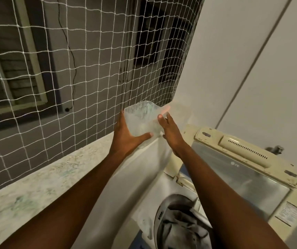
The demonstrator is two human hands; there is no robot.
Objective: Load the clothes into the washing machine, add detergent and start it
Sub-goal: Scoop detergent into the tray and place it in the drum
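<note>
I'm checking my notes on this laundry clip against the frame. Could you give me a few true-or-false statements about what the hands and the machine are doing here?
1. The left hand holds a translucent plastic container. True.
2. The washing machine's lid is closed. False: it stands open.
3. Grey clothes lie inside the drum. True.
4. The right hand rests on the lid. False: it is at the container's right side, thumb on its edge.
5. A white net covers the opening behind the stone ledge. True.
</note>
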